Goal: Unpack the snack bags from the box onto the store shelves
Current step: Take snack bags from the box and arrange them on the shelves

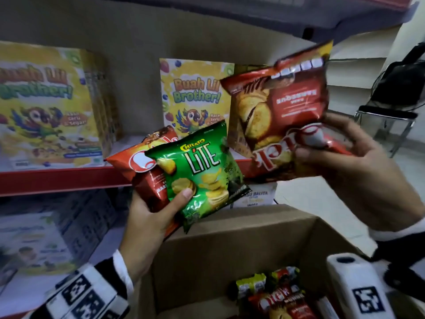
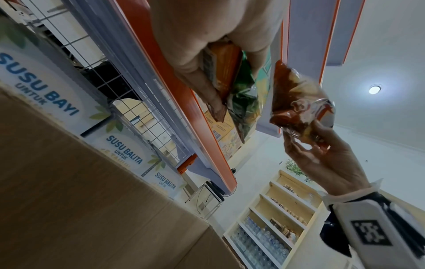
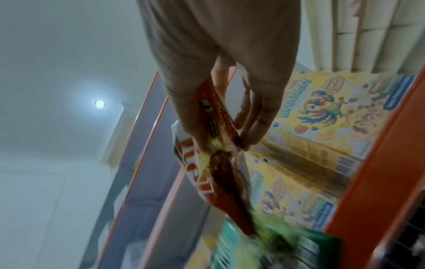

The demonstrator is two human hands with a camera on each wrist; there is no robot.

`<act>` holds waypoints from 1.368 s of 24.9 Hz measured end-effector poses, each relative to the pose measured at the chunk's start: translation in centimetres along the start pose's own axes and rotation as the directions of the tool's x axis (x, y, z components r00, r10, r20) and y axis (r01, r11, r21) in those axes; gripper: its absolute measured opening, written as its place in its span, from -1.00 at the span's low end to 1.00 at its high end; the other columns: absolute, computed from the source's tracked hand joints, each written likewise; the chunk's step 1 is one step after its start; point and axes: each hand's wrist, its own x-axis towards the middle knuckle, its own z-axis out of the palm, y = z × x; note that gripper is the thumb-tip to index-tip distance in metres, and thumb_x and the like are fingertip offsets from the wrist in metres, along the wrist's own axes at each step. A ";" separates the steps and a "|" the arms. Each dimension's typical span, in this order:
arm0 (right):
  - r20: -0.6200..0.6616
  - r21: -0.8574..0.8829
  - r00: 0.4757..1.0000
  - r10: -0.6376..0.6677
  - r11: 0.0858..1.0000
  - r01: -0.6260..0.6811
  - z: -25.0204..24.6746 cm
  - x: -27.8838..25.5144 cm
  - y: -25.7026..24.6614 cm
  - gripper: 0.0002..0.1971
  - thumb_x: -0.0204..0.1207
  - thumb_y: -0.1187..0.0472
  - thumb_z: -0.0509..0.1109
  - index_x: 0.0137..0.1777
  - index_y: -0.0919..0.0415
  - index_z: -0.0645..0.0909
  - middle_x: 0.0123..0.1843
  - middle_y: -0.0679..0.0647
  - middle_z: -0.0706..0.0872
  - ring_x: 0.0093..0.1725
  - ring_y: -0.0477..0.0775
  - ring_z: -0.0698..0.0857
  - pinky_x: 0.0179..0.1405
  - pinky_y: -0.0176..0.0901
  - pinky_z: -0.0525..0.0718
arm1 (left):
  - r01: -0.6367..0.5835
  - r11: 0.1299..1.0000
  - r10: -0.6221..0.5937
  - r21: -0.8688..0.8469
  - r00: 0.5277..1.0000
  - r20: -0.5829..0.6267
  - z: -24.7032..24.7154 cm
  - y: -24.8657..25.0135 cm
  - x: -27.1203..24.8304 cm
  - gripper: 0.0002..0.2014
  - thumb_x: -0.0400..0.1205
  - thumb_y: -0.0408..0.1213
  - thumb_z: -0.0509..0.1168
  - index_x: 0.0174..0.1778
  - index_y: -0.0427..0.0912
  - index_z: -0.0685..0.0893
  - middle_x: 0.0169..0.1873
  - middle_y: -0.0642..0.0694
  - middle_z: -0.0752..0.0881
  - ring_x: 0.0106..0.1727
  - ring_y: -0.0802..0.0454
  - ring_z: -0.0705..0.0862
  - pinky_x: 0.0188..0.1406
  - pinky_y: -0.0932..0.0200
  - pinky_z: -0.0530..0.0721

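My left hand (image 1: 156, 217) grips two snack bags together: a green Chitato Lite bag (image 1: 202, 173) in front and a red chip bag (image 1: 138, 164) behind it, thumb pressed on the green one. In the left wrist view the same green bag (image 2: 243, 98) shows under my palm. My right hand (image 1: 340, 157) holds another red chip bag (image 1: 280, 116) upside down by its end, up in front of the shelf (image 1: 57, 178); the right wrist view shows that red bag (image 3: 220, 138) pinched between thumb and fingers. The open cardboard box (image 1: 230, 245) below holds more snack bags (image 1: 276, 293).
Yellow "Buah Lil Brother" cereal boxes (image 1: 46, 107) stand on the red-edged shelf, one (image 1: 195, 95) right behind the bags. White milk cartons (image 1: 257, 196) sit on the lower shelf. A black chair (image 1: 391, 107) stands at the right.
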 end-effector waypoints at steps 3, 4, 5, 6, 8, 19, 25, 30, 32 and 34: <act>0.117 -0.004 0.992 0.046 0.999 -0.046 -0.7 0.2 -1.9 -0.36 -0.01 0.24 0.67 0.18 0.10 0.72 0.12 0.15 0.80 0.11 0.15 0.79 -0.08 -0.13 0.76 | 0.012 1.000 -0.013 0.026 1.000 0.021 0.0 -0.2 0.0 -0.29 0.16 -0.17 0.66 0.25 -0.02 0.62 0.11 -0.03 0.80 0.16 -0.01 0.76 0.15 -0.02 0.67; 0.129 -0.028 0.988 0.087 0.996 -0.084 -0.8 0.1 -2.1 -0.35 -0.08 0.17 0.72 0.12 0.14 0.75 0.08 0.19 0.82 0.05 0.16 0.81 -0.13 -0.13 0.77 | 0.014 0.999 -0.015 0.034 1.000 0.028 0.0 -0.2 0.0 -0.30 0.17 -0.21 0.68 0.25 -0.04 0.63 0.10 -0.03 0.80 0.15 -0.01 0.77 0.13 0.01 0.68; 0.141 -0.041 0.980 0.137 0.990 -0.132 -0.8 0.0 -2.1 -0.36 -0.14 0.11 0.75 0.04 0.17 0.78 0.02 0.21 0.83 -0.04 0.18 0.83 -0.19 -0.11 0.77 | 0.016 0.999 -0.017 0.034 0.999 0.031 -0.1 -0.1 0.1 -0.30 0.14 -0.22 0.68 0.23 -0.05 0.64 0.08 -0.03 0.81 0.13 0.00 0.78 0.06 0.10 0.72; 0.152 -0.037 0.970 0.192 0.981 -0.189 -0.6 -0.2 -1.9 -0.41 -0.14 0.09 0.73 -0.01 0.18 0.80 -0.02 0.23 0.83 -0.11 0.19 0.84 -0.24 -0.09 0.78 | 0.019 1.000 -0.020 0.023 0.999 0.035 -0.1 -0.1 0.1 -0.31 0.12 -0.19 0.67 0.20 -0.05 0.65 0.04 -0.02 0.82 0.10 0.02 0.79 -0.04 0.20 0.74; 0.171 -0.033 0.945 0.279 0.960 -0.278 -0.1 -0.4 -1.5 -0.61 0.07 0.11 0.61 -0.05 0.15 0.81 -0.03 0.25 0.83 -0.17 0.16 0.84 -0.26 -0.06 0.79 | 0.027 1.000 -0.026 -0.008 0.999 0.046 -0.1 0.1 0.0 -0.38 0.13 -0.12 0.58 0.16 -0.01 0.66 0.01 -0.02 0.83 0.05 0.03 0.80 -0.16 0.31 0.73; 0.100 -0.282 0.898 0.429 0.878 -0.387 1.3 -0.6 0.7 -0.28 0.09 -0.43 0.44 0.01 0.19 0.73 -0.37 0.17 0.73 -0.57 0.12 0.58 -0.67 -0.25 0.51 | 0.060 0.996 -0.067 0.067 0.992 0.109 0.5 0.1 -0.7 -0.35 0.15 -0.15 0.49 0.21 0.03 0.58 -0.01 0.13 0.82 -0.01 0.25 0.78 -0.18 0.41 0.69; 0.303 -0.287 0.789 0.535 0.840 -0.460 0.6 -0.3 0.8 -0.31 -0.03 0.43 0.70 0.18 0.34 0.61 0.04 0.30 0.81 0.04 0.31 0.79 -0.01 0.05 0.80 | 0.081 0.995 -0.086 0.053 0.993 0.087 0.9 0.1 -0.7 -0.26 0.10 -0.14 0.57 0.25 -0.04 0.56 -0.02 -0.02 0.83 -0.02 0.09 0.82 -0.25 0.36 0.72; 0.140 -0.130 0.913 0.384 0.921 -0.367 0.5 0.0 0.8 -0.49 0.06 0.15 0.60 0.09 0.17 0.74 0.04 0.22 0.82 -0.05 0.25 0.81 -0.24 -0.03 0.81 | 0.095 0.991 -0.098 0.093 0.995 0.031 0.6 -0.3 -0.7 -0.19 0.08 -0.07 0.57 0.31 -0.01 0.54 0.02 0.04 0.82 0.02 0.10 0.80 -0.08 0.17 0.75; 0.042 -0.167 0.962 0.269 0.952 -0.258 0.2 0.0 0.6 -0.53 0.07 0.07 0.61 0.06 -0.07 0.71 0.05 0.09 0.82 -0.03 0.20 0.81 -0.40 -0.03 0.75 | 0.107 0.988 -0.109 0.112 0.994 0.016 0.5 -0.6 -0.6 -0.18 0.10 -0.08 0.56 0.34 0.03 0.52 0.04 0.06 0.81 0.03 0.13 0.80 0.05 0.05 0.73; 0.011 -0.212 0.988 0.157 0.965 -0.151 0.5 -0.1 0.4 -0.65 0.13 0.00 0.58 -0.03 -0.06 0.76 0.04 0.00 0.81 0.02 0.13 0.80 -0.42 -0.11 0.71 | 0.103 0.990 -0.106 0.101 0.994 0.027 0.6 -0.7 -0.7 -0.20 0.11 -0.06 0.61 0.32 0.05 0.54 0.03 0.09 0.82 0.02 0.16 0.80 0.04 0.07 0.76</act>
